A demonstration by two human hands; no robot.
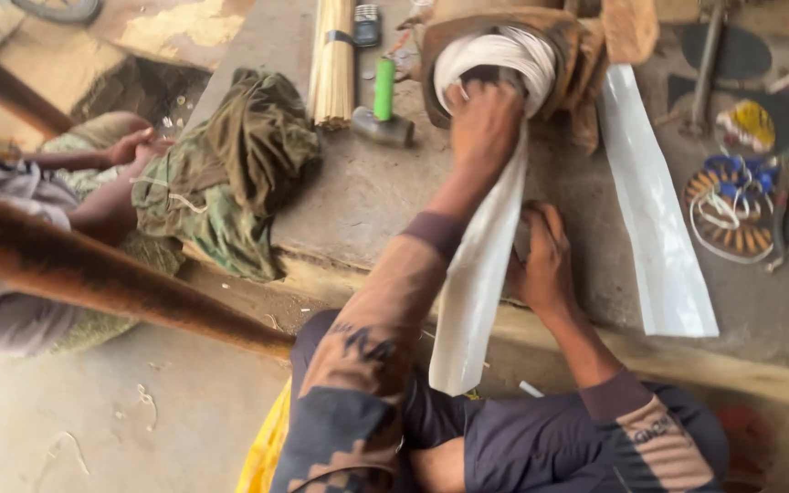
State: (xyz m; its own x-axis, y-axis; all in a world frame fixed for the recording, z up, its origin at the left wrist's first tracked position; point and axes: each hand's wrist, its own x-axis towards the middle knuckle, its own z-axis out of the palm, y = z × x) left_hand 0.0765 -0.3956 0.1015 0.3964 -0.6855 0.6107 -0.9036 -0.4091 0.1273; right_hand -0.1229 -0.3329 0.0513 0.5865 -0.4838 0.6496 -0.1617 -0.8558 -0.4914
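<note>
A long white sheet strip (481,274) hangs from the round drum opening (495,68) (its rim lined with white) down over the worktop edge, slightly curled, its lower end dangling past the knees.

Soft, even daylight fills the scene, brightest on the sunlit ground at the upper left; shadows are faint; the white sheet (659,210) nearly glares; motion blur softens everything, worst on the brown pole (111,274) crossing the left edge.
</note>
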